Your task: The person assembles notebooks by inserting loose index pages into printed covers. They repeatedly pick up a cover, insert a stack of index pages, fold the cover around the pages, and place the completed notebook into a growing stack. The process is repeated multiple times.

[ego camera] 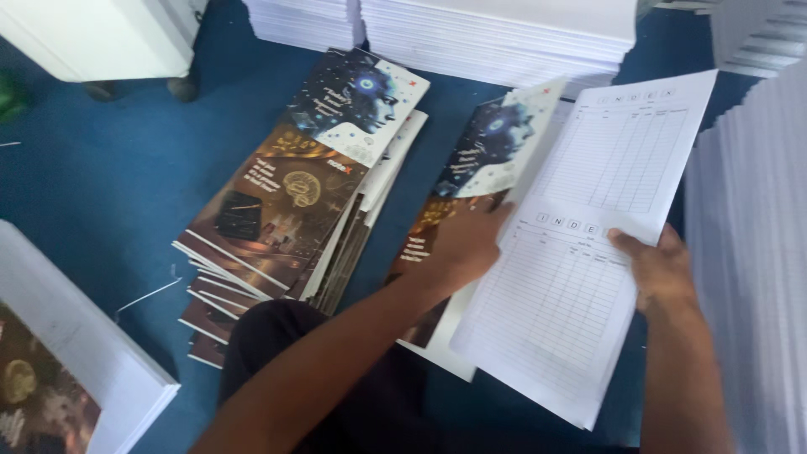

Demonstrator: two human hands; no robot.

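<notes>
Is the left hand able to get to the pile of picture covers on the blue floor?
Probably yes: the left hand rests on a cover beside the pile of covers, with only bare blue floor between.
</notes>
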